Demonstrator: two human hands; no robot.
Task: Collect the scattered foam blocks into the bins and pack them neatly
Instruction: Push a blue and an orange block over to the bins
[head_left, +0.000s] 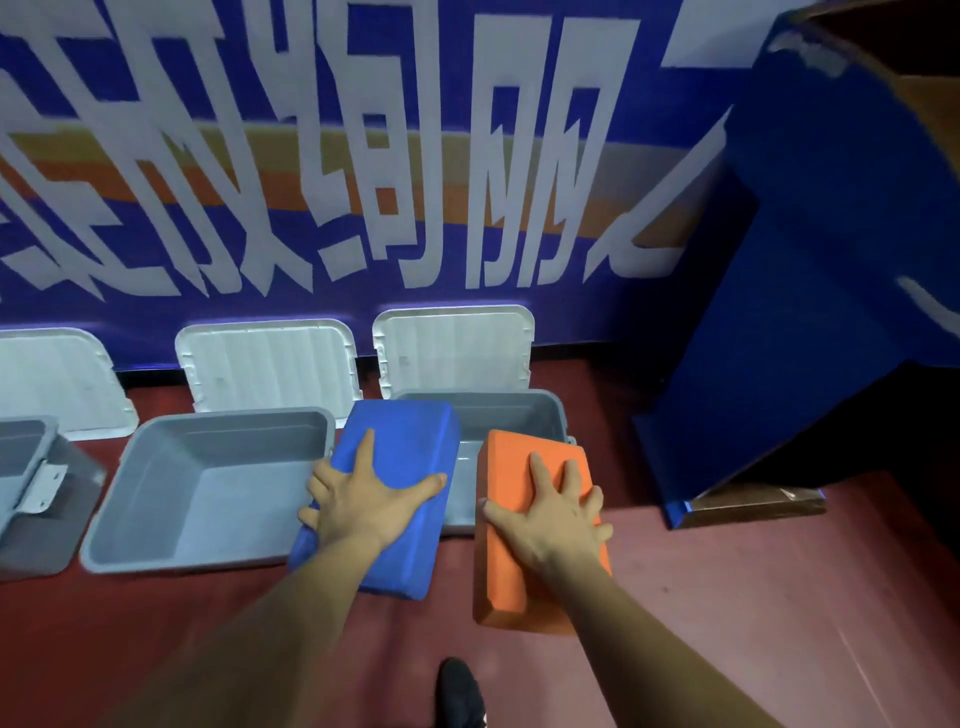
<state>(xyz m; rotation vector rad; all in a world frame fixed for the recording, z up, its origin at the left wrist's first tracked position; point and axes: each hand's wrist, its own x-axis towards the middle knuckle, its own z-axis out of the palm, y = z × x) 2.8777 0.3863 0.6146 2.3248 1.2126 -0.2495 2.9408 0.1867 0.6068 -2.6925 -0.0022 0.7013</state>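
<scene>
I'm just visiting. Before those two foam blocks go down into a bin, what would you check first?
1. Left hand holds the blue block firmly: ok, the fingers are spread over the top and curl round its edge.
2. Right hand holds the orange block firmly: ok, the thumb and fingers span its width.
3. Right bin is open: ok, its lid leans on the wall behind it.
4. Room inside that bin: cannot tell, the blocks hide most of it.
5. Middle bin is usable: ok, it is open and its bare floor shows.
6. Blocks are clear of each other: ok, there is a gap between them.
</scene>
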